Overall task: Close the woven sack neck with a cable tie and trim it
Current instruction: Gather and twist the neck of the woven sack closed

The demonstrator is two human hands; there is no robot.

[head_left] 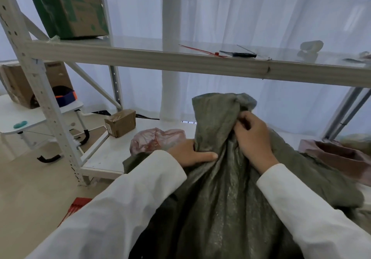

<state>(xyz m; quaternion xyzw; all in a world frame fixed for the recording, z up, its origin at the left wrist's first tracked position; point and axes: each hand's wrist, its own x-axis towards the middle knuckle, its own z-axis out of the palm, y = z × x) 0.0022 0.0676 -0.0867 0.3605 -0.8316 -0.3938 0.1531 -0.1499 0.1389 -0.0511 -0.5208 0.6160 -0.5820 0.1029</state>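
Both my hands are clamped on the sack [220, 188] mid-frame: right hand [254, 138] bunching the neck, left hand [190, 154] gripping beside. Reaching for the tie [200, 50] on the shelf, upper middle, could let the neck spring open.

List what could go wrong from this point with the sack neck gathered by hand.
1. Both hands are on the woven sack: the right hand grips the bunched neck, the left hand grips its side. The red cable tie lies up on the shelf, so freeing a hand may loosen the neck.
2. The black-handled tool lies near the shelf edge; a hurried reach could knock it off.
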